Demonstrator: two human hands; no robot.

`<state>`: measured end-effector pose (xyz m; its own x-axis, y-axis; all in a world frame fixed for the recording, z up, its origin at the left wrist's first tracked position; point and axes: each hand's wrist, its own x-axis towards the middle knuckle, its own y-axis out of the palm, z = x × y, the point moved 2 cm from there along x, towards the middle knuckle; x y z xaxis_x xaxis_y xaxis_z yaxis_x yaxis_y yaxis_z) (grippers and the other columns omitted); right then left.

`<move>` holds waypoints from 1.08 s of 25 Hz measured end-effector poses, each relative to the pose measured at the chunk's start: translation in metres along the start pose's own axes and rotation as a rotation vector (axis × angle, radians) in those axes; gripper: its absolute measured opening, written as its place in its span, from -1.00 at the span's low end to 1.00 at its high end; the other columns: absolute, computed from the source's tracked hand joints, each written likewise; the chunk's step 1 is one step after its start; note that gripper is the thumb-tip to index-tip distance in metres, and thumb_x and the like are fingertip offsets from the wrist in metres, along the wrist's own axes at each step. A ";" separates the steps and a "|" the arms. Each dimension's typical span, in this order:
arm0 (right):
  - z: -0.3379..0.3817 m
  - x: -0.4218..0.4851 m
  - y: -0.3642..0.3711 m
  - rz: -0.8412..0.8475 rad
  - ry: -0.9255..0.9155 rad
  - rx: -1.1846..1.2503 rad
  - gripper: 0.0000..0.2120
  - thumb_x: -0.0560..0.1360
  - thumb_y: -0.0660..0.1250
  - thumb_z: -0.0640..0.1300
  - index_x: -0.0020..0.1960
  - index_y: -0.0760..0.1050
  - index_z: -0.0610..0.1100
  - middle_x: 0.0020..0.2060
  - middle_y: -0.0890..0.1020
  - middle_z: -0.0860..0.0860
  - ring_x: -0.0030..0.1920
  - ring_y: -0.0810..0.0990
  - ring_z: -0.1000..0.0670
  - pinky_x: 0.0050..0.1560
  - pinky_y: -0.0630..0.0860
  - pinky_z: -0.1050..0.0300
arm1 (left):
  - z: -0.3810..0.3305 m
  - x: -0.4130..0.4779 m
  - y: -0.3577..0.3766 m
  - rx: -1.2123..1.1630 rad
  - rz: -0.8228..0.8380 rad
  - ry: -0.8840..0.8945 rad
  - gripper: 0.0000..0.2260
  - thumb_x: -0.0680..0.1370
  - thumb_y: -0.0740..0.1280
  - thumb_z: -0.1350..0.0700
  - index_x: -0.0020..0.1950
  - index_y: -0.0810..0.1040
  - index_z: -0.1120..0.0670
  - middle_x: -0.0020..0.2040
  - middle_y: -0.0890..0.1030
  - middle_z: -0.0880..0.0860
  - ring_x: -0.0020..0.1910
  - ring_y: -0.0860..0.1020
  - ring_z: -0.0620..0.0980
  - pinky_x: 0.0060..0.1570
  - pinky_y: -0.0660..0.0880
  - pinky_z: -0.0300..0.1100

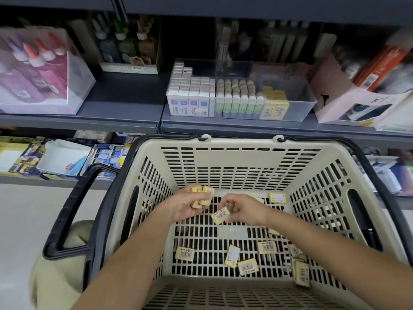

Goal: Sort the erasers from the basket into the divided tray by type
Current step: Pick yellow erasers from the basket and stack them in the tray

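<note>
Inside the beige slotted plastic basket (241,143), the right hand (244,209) is pinching one flat yellow barcoded eraser (220,215) just right of the left hand (187,208), which is gripping a stack of yellow erasers (202,196), while the clear divided tray (300,101) is sitting far beyond, slightly right.

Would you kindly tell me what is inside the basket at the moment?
Loose yellow erasers lie scattered on the floor of the basket, mostly near right. The left hand holds a bunch; the right hand pinches one eraser. Both forearms hide part of the floor.
</note>
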<state>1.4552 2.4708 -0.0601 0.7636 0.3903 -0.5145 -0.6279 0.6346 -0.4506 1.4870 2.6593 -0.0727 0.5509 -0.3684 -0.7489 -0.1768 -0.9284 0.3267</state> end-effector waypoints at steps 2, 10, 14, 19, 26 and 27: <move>0.011 -0.001 -0.013 -0.052 -0.034 0.126 -0.71 0.39 0.44 -0.27 -0.01 0.46 0.03 -0.25 0.49 0.10 -0.31 0.48 0.15 -0.19 0.48 0.25 | 0.002 -0.001 0.008 0.089 0.109 -0.041 -0.52 0.32 0.53 0.15 0.19 0.49 0.13 -0.08 0.65 0.09 -0.21 0.60 -0.03 -0.34 0.52 -0.26; 0.017 -0.003 -0.016 -0.252 -0.034 0.210 -0.75 0.39 0.46 -0.17 -0.10 0.42 0.05 -0.15 0.54 0.05 -0.29 0.49 0.15 -0.28 0.46 0.34 | -0.002 -0.006 0.020 0.016 0.160 -0.043 -0.43 0.26 0.53 0.25 0.24 0.44 0.19 -0.08 0.68 0.15 -0.06 0.66 0.07 -0.17 0.61 -0.10; 0.011 -0.009 0.020 -0.146 0.045 0.014 -0.74 0.38 0.46 0.00 -0.03 0.45 -0.03 -0.12 0.55 0.07 -0.16 0.53 0.13 -0.20 0.41 0.32 | -0.002 -0.012 0.005 -0.011 0.035 -0.023 -0.51 0.25 0.51 0.26 0.14 0.48 0.16 -0.12 0.68 0.14 -0.15 0.65 0.05 -0.23 0.62 -0.13; 0.031 0.004 0.103 0.183 -0.074 -0.473 -0.62 0.43 0.39 0.07 0.14 0.47 -0.12 0.09 0.55 -0.06 0.05 0.53 -0.06 -0.06 0.46 0.09 | -0.006 -0.013 0.004 -0.059 0.029 0.008 -0.53 0.25 0.52 0.25 0.12 0.50 0.14 -0.17 0.69 0.11 -0.21 0.66 0.01 -0.29 0.59 -0.16; 0.034 0.016 0.123 0.111 -0.120 -0.764 -0.59 0.42 0.38 -0.05 0.19 0.38 -0.17 0.08 0.45 -0.13 0.02 0.51 -0.13 -0.20 0.42 0.08 | -0.006 -0.012 0.006 -0.030 0.068 -0.001 -0.64 0.30 0.51 0.24 0.05 0.52 0.12 -0.19 0.70 0.09 -0.22 0.66 -0.01 -0.27 0.59 -0.18; 0.031 0.014 0.114 0.105 -0.112 -0.717 -0.63 0.41 0.38 -0.07 0.15 0.39 -0.16 0.06 0.47 -0.12 0.00 0.51 -0.11 -0.19 0.43 0.08 | -0.006 -0.012 0.007 -0.027 0.071 -0.003 -0.65 0.31 0.51 0.24 0.04 0.52 0.11 -0.20 0.69 0.09 -0.23 0.65 -0.01 -0.27 0.59 -0.18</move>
<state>1.3984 2.5694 -0.0963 0.6807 0.5151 -0.5210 -0.6135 0.0121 -0.7896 1.4845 2.6575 -0.0578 0.5355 -0.4335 -0.7248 -0.1932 -0.8983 0.3946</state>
